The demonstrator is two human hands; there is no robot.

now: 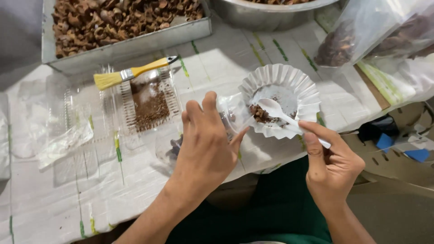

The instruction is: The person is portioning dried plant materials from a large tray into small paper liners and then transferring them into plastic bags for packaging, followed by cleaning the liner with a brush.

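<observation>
Risk: brown crumbs may slip off the white plastic spoon [275, 110] if it tilts, since its bowl sits shallow over the fluted paper liner [289, 79].
Cause: the liner is light and could shift under the spoon.
Right hand [332, 165]: fingers pinched together on the spoon's handle.
Left hand [205, 144]: fingers curled on a clear plastic cup [228, 113], just beside the liner.
Liner: white, pleated, holding a small brown heap right at the spoon's tip.

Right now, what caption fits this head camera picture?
Right hand dips a white spoon into brown bits in a fluted paper filter; left hand grips a clear cup.
</observation>
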